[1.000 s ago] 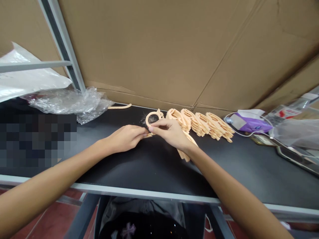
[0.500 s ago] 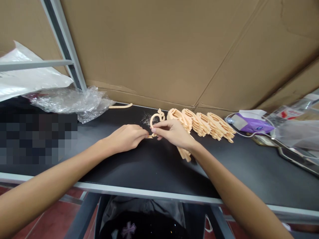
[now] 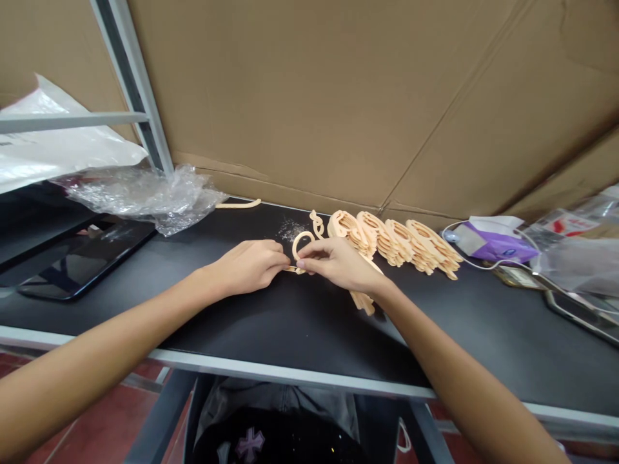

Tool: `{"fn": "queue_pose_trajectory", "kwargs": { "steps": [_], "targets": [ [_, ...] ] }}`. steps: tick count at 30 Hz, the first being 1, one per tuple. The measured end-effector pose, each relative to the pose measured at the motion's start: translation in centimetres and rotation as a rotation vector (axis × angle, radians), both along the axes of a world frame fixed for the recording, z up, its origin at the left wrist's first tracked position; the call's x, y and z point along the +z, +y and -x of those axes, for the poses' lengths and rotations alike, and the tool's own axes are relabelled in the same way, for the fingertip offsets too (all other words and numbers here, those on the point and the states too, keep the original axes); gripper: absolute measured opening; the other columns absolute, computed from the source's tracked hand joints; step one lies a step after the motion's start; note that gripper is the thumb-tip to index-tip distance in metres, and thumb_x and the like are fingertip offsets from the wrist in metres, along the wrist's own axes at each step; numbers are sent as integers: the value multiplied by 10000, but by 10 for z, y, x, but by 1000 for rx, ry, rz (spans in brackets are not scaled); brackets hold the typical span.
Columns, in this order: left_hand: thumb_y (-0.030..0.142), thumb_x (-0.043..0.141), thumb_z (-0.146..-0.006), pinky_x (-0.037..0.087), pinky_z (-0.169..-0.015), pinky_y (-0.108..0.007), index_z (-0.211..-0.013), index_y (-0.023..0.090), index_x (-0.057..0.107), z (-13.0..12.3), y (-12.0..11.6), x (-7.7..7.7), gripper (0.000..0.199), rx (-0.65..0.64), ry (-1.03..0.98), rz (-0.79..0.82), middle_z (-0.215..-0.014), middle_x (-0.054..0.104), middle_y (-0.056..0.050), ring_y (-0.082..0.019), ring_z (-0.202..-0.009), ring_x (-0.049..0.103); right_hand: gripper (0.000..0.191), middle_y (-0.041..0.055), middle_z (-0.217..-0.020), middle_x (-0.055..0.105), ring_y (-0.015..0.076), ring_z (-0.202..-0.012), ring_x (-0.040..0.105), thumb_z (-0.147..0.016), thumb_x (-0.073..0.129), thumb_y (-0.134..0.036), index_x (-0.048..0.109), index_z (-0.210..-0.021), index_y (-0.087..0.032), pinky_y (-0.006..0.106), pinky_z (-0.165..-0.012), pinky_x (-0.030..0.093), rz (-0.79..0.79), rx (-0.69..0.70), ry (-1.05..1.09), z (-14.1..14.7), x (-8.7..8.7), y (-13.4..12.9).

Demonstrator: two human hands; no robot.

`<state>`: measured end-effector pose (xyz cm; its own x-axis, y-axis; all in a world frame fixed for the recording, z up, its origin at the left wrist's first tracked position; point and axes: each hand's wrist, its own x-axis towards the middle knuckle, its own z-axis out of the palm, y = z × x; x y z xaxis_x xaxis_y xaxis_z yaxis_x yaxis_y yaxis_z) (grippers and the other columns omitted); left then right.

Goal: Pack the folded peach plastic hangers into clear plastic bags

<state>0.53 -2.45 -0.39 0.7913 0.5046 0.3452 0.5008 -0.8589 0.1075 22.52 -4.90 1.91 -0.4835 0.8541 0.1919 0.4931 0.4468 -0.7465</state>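
Observation:
A beige plastic hanger with a curved hook [image 3: 296, 242] is between my two hands, just above or on the black tabletop. My left hand [image 3: 254, 265] is closed, its thumb and fingers pinching a thin arm of the hanger at the left. Closed around the base of the hook is my right hand [image 3: 341, 261]; its fingers cover the joint. Part of the hanger is hidden behind that hand. Stacked beige hangers [image 3: 411, 245] lie in an overlapping row to the right. Behind the hook sits a small twisted beige piece [image 3: 316, 223].
A loose beige strip [image 3: 242, 204] lies at the back edge, beside crumpled clear plastic [image 3: 159, 196]. A dark tablet [image 3: 87, 258] is at the left. Rightward are a purple tissue pack [image 3: 498, 241], a white cable and a phone-like device [image 3: 580, 312]. A cardboard wall [image 3: 314, 96] stands behind.
My right hand has lowered the hook slightly, and it now stands apart from the twisted piece behind it. My left hand keeps its pinch. The view has shifted a little.

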Motion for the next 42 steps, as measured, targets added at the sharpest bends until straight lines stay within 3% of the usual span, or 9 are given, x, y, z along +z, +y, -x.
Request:
{"fn": "queue_pose_trajectory", "kwargs": {
  "steps": [5, 11, 17, 22, 42],
  "targets": [
    [181, 486, -962, 486, -716, -291, -997, 205, 731, 1, 2, -1, 249, -5, -101, 31, -888, 734, -50, -203, -785, 687, 90, 0, -695, 676, 133, -609, 655, -859, 606, -215, 687, -841, -178, 255, -603, 533, 61, -46, 92, 3, -4, 1],
    [163, 473, -930, 463, -680, -257, -917, 201, 729, 5, 4, -2, 259, -49, -183, 20, -879, 737, -32, -164, -735, 674, 70, 2, -682, 673, 138, -589, 683, -864, 598, -175, 640, -808, -178, 260, -599, 566, 104, -117, 149, 8, -5, -1],
    [266, 569, -918, 462, -677, -263, -941, 191, 721, 5, 5, -3, 171, -13, -166, 55, -846, 736, -27, -173, -728, 674, 67, 17, -694, 699, 143, -643, 693, -794, 655, -104, 682, -832, -152, 276, -657, 584, 208, -130, 189, 6, -3, 0],
    [236, 602, -906, 442, -668, -256, -885, 196, 728, 4, 6, -4, 134, 14, -131, 54, -832, 750, -13, -170, -724, 681, 65, 29, -719, 712, 137, -635, 680, -794, 666, -158, 724, -819, -142, 265, -651, 563, 177, -132, 163, 3, -1, 1],
    [124, 648, -851, 455, -677, -240, -853, 190, 750, -2, 3, 4, 121, 21, -8, 133, -853, 747, -14, -167, -751, 687, 81, -1, -677, 692, 128, -630, 655, -795, 648, -180, 723, -813, -156, 252, -648, 522, 203, -7, 65, 1, 1, 1]
  ]
}}
